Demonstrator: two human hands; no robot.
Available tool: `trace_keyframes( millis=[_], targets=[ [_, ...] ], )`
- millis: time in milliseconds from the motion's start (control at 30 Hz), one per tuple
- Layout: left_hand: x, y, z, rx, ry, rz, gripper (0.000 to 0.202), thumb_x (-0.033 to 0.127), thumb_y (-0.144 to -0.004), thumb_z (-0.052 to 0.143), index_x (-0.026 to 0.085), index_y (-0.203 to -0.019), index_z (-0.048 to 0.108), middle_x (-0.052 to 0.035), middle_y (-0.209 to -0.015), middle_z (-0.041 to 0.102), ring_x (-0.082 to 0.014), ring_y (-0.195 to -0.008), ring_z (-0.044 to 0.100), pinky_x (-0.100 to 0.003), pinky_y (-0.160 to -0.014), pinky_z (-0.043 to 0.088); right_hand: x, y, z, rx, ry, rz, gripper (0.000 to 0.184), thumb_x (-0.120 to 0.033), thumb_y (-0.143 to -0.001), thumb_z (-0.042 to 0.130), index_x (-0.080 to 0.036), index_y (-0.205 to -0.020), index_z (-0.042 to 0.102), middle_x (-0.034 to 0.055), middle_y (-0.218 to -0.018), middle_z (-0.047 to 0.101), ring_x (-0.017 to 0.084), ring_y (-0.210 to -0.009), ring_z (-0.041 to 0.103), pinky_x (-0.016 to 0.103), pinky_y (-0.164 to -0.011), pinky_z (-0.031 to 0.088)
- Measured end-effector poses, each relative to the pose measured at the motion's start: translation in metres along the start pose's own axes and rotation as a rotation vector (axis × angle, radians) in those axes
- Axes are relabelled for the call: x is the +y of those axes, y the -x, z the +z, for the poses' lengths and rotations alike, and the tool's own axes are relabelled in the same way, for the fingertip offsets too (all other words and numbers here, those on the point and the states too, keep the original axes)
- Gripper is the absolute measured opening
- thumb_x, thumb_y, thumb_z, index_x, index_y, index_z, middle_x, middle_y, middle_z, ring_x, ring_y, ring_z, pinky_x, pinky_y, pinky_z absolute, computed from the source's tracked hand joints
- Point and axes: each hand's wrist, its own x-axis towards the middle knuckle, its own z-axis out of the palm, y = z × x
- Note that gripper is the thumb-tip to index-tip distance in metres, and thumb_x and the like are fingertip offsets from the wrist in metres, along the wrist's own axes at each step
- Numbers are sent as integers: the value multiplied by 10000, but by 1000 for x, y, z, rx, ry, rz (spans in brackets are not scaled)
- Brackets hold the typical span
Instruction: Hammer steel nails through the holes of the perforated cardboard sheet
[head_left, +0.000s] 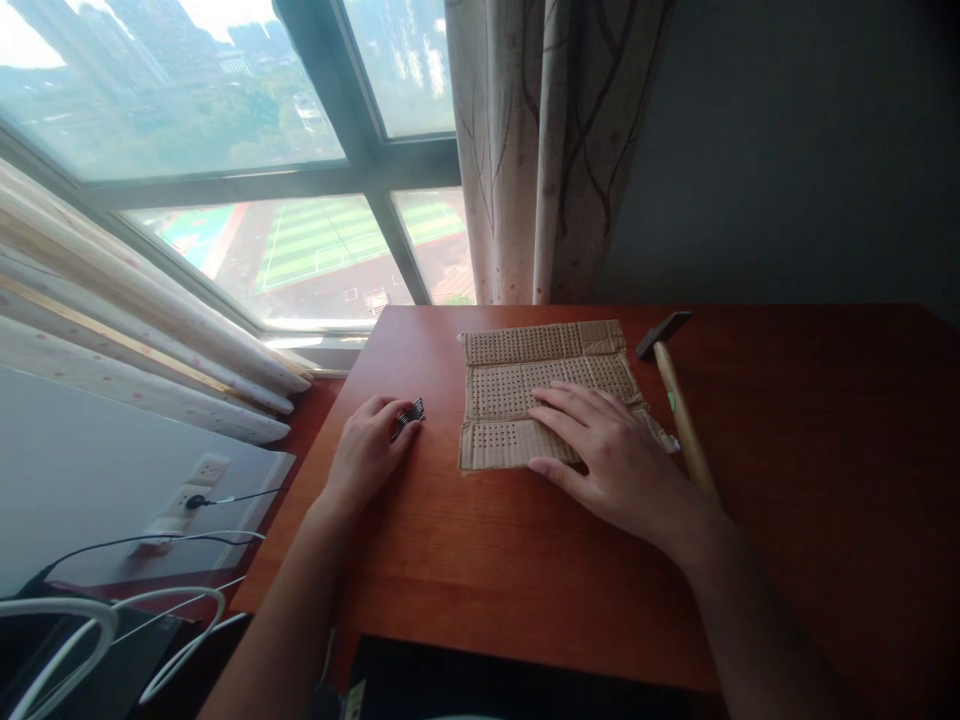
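Note:
Near the left edge of the desk, my left hand has thumb and fingers closed around a bunch of nails. They are thin, dark and metallic, and the fingers cover part of them. A folded piece of corrugated cardboard lies on the desk, with rows of small holes punched across its panels. Over its lower right part rests my right hand, fingers stretched out and nothing visible in them. To the right of the cardboard is a hammer with a dark head and wooden handle; my right wrist hides the handle's near end.
The reddish-brown wooden desk has its left edge close to my left forearm. Behind it are a window and patterned curtains. At lower left, white cables hang near wall sockets.

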Motion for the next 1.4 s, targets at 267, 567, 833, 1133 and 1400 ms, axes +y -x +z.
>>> trace_keyframes(
  millis=[267, 567, 833, 1133, 1400],
  targets=[
    [-11, 15, -6, 41, 48, -53, 363, 464, -902, 568, 203, -1137, 662, -84, -1092, 660, -246, -965, 649, -377, -882, 514, 1, 1, 0, -1, -12, 7, 414, -423, -972, 549, -213, -1320, 623, 97, -1449, 573, 299, -1381, 475, 536, -1132, 411],
    [-28, 27, -10, 59, 70, -123, 363, 521, -874, 600, 208, -1037, 684, -66, -1058, 654, -227, -938, 652, -337, -841, 531, 0, 1, 1, 4, -10, 5, 414, -422, -973, 545, -203, -1316, 623, 100, -1442, 579, 296, -1374, 481, 531, -1137, 406],
    [-35, 31, -18, 63, 38, -221, 388, 582, -821, 632, 227, -962, 700, -52, -1013, 656, -220, -864, 651, -325, -783, 528, 0, 1, 0, -3, 3, 4, 423, -431, -979, 531, -202, -1325, 614, 92, -1446, 576, 292, -1385, 470, 516, -1148, 397],
    [-40, 23, -15, 54, 27, -244, 485, 638, -775, 666, 224, -1025, 701, -52, -1004, 623, -221, -861, 632, -326, -782, 516, 1, 1, 1, -1, 5, -5, 436, -435, -975, 540, -179, -1319, 621, 110, -1440, 579, 288, -1372, 479, 518, -1141, 405],
    [-42, 21, -12, 59, 10, -227, 471, 624, -792, 665, 236, -1059, 692, -52, -1029, 621, -224, -877, 636, -327, -799, 519, 1, 1, 1, -19, 26, 5, 450, -451, -987, 517, -174, -1327, 618, 88, -1460, 563, 281, -1389, 453, 492, -1160, 380]
  ],
)
